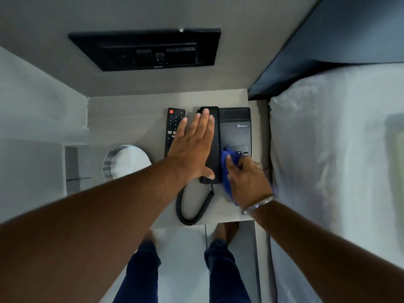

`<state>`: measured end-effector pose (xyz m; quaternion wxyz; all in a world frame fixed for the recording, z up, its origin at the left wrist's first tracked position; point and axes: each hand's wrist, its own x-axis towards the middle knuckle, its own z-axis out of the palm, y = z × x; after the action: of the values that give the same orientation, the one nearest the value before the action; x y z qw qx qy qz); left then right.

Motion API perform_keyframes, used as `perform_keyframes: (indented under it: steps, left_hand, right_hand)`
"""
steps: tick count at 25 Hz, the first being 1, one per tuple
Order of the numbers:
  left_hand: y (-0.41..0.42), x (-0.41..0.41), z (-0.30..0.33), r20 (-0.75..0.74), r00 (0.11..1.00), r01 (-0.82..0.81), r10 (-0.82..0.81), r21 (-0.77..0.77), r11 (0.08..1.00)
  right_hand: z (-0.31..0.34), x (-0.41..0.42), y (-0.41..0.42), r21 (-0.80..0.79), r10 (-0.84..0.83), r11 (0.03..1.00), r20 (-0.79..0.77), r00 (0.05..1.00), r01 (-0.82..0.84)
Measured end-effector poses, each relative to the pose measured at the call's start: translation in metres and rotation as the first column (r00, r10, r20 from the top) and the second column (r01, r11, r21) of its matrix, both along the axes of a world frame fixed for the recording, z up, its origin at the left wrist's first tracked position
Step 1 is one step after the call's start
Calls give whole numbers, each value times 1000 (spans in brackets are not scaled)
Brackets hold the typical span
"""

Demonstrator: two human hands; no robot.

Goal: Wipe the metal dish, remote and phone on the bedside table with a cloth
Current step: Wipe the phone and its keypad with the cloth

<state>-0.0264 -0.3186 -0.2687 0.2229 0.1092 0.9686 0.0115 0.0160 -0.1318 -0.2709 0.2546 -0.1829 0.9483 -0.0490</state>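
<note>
A black desk phone (236,130) sits at the right of the bedside table (122,119). My left hand (192,147) lies flat, fingers together, on its handset (215,147). My right hand (247,178) is shut on a blue cloth (227,156) and presses it onto the phone's keypad. A black remote (172,127) lies left of the handset, partly under my left hand. The round metal dish (126,160) stands at the table's left front, partly hidden by my left forearm.
The phone's coiled cord (190,213) loops to the table's front edge. A white bed (332,149) presses against the table on the right. A black switch panel (144,51) is on the wall behind. My feet stand on the tiled floor (181,248) below.
</note>
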Motion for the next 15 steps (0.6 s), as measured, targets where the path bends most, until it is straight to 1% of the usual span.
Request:
perform_keyframes:
  steps: [2,4,5,7,9,10,12,13,15]
  left_hand:
    - [2,0,3,7,1000,-5,5,-24,1000]
    - [2,1,2,9,1000,-3,3,-34,999]
    - [2,0,2,5,1000,5,-5,-36,999]
    - [1,1,2,7,1000,9,-9,-42,999]
    - [2,1,1,13,1000,3,-2,-51,999]
    - [2,0,1,21,1000,4,-3,-59,998]
    - [4,-1,2,28,1000,7,-5,-76,997]
    - [4,-1,2,26,1000,7,-5,-83,997]
    - [5,-3,4,30,1000,2,0,-89,996]
  right_hand:
    - [0,19,4,34,19,999,86,996,-22]
    - [4,20,14,10,-12,1000,89,996,11]
    - [8,16,19,-15,-76,997,55,996,77]
    - [13,-2,22,-96,-224,972,-79,971,217]
    - [15,-42,15,-144,-297,951,-188,936,273]
    - [14,-65,7,-139,-307,949,-199,931,283]
    - [10,-97,-8,-83,-314,949,-153,937,305]
    - [7,-100,-11,-60,-320,947,-120,940,315]
    - [2,-74,-4,-56,-332,943,-67,941,328]
